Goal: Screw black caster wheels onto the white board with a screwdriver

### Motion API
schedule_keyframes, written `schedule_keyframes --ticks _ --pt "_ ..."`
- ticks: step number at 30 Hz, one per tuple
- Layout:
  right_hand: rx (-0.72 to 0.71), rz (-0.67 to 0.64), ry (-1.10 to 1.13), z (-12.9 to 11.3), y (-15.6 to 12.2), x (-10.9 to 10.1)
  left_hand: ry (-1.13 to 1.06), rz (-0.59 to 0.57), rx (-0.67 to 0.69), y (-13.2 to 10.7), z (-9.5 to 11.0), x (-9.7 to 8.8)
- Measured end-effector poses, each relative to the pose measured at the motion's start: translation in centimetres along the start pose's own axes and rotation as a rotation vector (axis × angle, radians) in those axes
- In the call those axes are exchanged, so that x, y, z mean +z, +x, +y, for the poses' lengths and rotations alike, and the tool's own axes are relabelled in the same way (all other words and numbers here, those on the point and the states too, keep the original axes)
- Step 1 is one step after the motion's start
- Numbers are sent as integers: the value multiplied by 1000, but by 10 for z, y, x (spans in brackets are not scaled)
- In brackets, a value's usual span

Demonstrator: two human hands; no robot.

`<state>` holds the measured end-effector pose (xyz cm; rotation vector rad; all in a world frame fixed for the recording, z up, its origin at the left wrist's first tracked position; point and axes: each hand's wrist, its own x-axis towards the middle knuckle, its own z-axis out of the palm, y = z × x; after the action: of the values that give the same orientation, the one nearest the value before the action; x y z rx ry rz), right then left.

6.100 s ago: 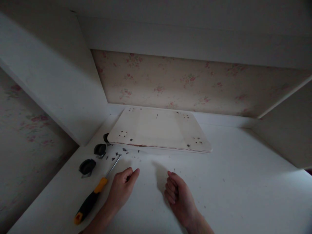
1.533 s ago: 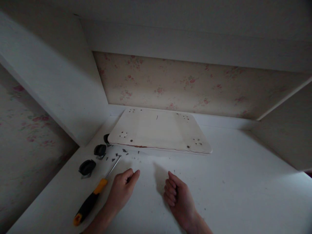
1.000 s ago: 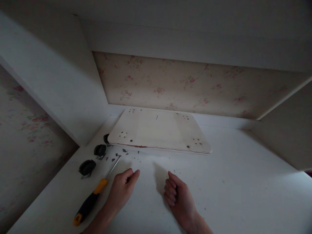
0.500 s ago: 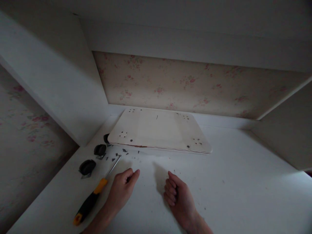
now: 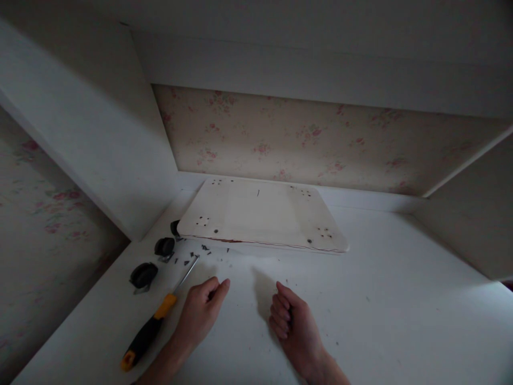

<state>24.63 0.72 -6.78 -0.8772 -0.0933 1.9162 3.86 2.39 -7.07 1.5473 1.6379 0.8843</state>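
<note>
My left hand [image 5: 202,307] is closed in a loose fist over the white surface, with nothing in it. Just left of it lies a screwdriver [image 5: 148,331] with a black and yellow handle, its metal shaft pointing away from me. My right hand [image 5: 294,326] is also curled into a fist, knuckles toward the left, and holds nothing. Beyond both hands rests a white board [image 5: 262,214] with rounded corners and groups of screw holes near its corners. Several small dark screws [image 5: 205,247] lie scattered between the screwdriver tip and the board.
Black caster wheels [image 5: 143,275] stand in a row at the left, one partly hidden by the board. A white side panel [image 5: 108,133] rises at the left. Floral wallpaper [image 5: 280,139] shows behind the board. Small crumbs of debris dot the white tabletop [image 5: 401,278].
</note>
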Motion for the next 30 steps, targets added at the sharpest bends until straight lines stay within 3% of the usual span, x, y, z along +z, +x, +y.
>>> schedule_keyframes --ticks 30 --pt "2 7 -2 0 1 -2 -1 5 5 0 -3 1"
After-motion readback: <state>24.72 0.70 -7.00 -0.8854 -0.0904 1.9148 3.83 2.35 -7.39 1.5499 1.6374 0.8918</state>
